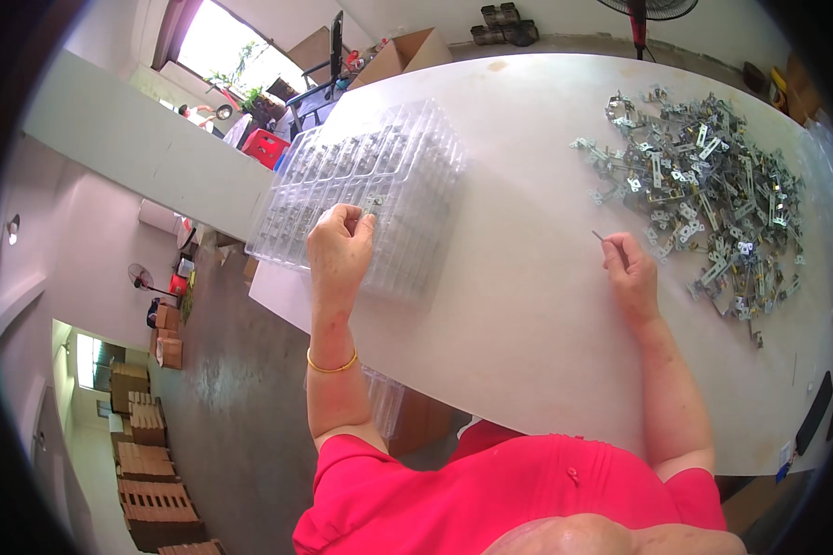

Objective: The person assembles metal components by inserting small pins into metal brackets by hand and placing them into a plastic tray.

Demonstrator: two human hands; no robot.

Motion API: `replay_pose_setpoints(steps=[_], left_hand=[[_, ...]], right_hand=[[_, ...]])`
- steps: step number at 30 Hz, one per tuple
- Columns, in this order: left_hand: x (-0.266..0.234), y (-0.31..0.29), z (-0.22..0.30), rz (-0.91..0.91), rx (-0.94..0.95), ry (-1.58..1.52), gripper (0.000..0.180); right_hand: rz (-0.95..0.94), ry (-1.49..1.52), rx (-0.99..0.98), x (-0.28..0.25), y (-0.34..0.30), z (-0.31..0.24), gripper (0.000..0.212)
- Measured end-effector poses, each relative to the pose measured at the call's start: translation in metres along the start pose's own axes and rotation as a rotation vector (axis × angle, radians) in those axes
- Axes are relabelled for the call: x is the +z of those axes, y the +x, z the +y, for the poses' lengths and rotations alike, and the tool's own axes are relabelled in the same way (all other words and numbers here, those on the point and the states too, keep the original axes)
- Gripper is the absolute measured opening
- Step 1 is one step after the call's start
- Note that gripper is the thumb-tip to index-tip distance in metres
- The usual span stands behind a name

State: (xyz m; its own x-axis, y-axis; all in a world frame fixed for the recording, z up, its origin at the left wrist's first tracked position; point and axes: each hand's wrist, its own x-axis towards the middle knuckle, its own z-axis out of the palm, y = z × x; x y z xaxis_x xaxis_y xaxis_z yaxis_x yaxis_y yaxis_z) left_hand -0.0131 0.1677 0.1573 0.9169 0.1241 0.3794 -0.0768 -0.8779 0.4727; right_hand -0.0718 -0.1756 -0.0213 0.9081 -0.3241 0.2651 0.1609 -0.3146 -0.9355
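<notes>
Left hand: we see the left hand [341, 245] closed in a pinch, thumb against fingers, gripping a small metal piece over the near side of the trays; whether the hand touches them we cannot tell.
Metal piece: we find the pale metal piece [372, 203] at those fingertips, standing out beyond them; its long axis seems to run away from the body, leaning a little to the right, though its fine shape is too small for us to read.
Right hand: we see the right hand [631, 268] with thumb and fingers drawn together on a thin part, the hand just left of the pile's near portion.
Thin part: we see the narrow, dark thin part [597, 235] jutting from the fingertips, its free end pointing forward and left toward the trays, its long axis slanting back and right into the grip.
Clear trays: we have a stack of clear trays [421, 254] on the left of the table, small metal parts lying in rows of compartments.
Metal pile: we see a loose metal pile [713, 185] on the right, its strips and brackets pointing every way.
White table: both hands are above the white table [518, 277], well apart.
</notes>
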Motion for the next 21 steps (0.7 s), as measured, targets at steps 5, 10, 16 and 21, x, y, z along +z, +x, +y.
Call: replay_pose_setpoints(steps=[5,10,16,21], left_hand=[[0.004,0.003,-0.006,0.015,0.072,0.134,0.021],[0.006,0.002,-0.008,0.088,0.167,0.244,0.022],[0.009,0.001,0.004,0.186,0.304,0.285,0.016],[0.037,-0.019,0.05,0.198,0.351,0.155,0.005]], right_hand=[[0.0,-0.008,-0.004,0.0,0.0,-0.001,0.007],[-0.005,-0.006,0.01,0.0,-0.001,-0.003,0.007],[0.024,-0.038,-0.008,-0.003,-0.001,-0.001,0.008],[0.034,-0.099,-0.041,-0.003,0.0,-0.001,0.009]])
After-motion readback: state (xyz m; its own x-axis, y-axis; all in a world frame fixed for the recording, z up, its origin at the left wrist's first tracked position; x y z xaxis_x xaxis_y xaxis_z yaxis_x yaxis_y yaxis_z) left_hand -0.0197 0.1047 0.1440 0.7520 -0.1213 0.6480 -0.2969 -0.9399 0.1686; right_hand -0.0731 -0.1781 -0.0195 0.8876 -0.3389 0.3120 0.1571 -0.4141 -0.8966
